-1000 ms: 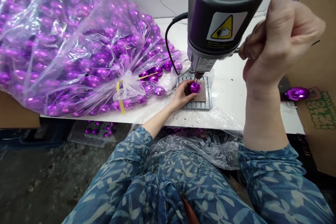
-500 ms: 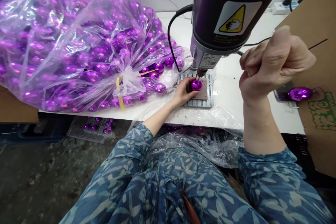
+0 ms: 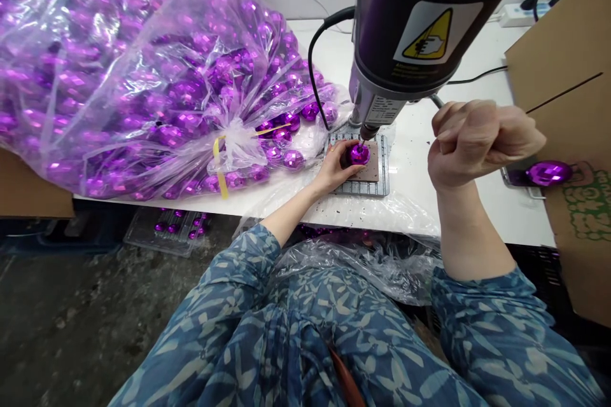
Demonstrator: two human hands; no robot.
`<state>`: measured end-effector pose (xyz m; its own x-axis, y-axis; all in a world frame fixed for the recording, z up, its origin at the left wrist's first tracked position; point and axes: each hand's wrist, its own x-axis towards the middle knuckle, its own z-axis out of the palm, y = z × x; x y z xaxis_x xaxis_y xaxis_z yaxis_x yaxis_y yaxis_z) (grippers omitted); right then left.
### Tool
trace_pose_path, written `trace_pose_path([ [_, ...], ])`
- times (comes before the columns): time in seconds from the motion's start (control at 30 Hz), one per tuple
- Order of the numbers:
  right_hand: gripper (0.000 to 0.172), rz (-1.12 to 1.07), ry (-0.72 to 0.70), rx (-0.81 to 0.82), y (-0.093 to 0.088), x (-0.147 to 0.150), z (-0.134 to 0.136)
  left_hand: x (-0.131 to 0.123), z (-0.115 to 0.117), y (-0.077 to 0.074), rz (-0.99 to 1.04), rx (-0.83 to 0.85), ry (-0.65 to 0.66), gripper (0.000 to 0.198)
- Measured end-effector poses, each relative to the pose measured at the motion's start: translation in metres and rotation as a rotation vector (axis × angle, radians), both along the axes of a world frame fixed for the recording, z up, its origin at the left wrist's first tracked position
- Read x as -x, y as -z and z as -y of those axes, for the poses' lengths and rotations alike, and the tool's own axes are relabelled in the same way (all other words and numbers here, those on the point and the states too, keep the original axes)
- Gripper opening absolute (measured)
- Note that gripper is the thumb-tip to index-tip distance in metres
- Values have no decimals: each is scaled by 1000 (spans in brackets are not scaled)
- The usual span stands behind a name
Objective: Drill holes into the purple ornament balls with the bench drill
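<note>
My left hand [image 3: 337, 168] is closed around a shiny purple faceted ball [image 3: 359, 153], holding it on a brown board [image 3: 370, 172] over the grey slotted base plate [image 3: 383, 187]. Above it stands a drill press [image 3: 429, 25] with a black motor housing and a yellow hand-warning sticker. Its bit [image 3: 363, 138] comes down to the top of the ball, apparently touching. My right hand [image 3: 480, 140] is a closed fist to the right of the machine, wrapped on the drill press lever [image 3: 436, 100]; only a short grey piece of the lever shows, the rest is hidden by the fingers.
A big clear bag [image 3: 143, 76] of purple balls, tied with yellow ribbon, fills the left side. Another purple ball [image 3: 548, 173] lies at right before a cardboard box [image 3: 563, 76]. Plastic film [image 3: 391, 213] hangs over the table's front edge. Dark crumbs lie around the base.
My right hand has come down and slightly left with the lever. The bit is slightly lower at the ball. My left hand keeps its hold on the ball.
</note>
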<state>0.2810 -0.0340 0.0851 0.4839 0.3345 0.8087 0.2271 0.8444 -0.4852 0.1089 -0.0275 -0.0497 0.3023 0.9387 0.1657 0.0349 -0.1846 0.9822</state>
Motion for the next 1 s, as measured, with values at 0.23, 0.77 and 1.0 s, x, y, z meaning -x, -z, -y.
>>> trace_pose_path([
  [0.23, 78, 104, -12, -76, 11, -9, -4, -1, -1, 1, 16, 15, -11, 55],
  [0.77, 68, 68, -109, 167, -64, -1, -16, -2, -9, 16, -175, -197, 4, 57],
  [1.0, 47, -15, -346, 334, -93, -1, -31, 8, 36, 19, -43, -268, -197, 52],
])
